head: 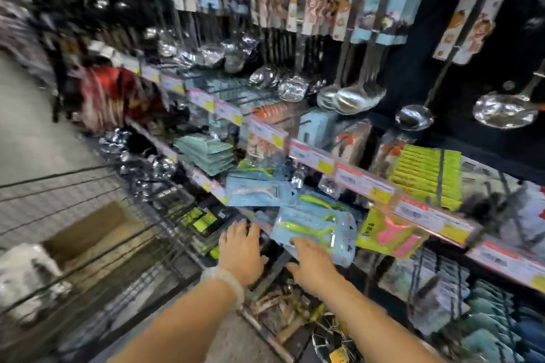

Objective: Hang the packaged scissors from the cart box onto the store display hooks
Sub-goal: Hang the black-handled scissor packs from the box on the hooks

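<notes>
Head view: both hands' fingers spread loosely; right hand (314, 264) touches blue packs (312, 224), left hand (241, 247) beside.

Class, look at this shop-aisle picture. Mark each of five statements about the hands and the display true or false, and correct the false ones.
1. Both hands reach toward the lower shelf. True: left hand, right hand.
2. The left wrist wears a pale bracelet. True.
3. The right hand touches a red package. False: it is at a blue package with green-handled contents.
4. Metal ladles hang above the price-tag rail. True.
5. The wire cart stands to the right of the hands. False: it is to their left.
</notes>
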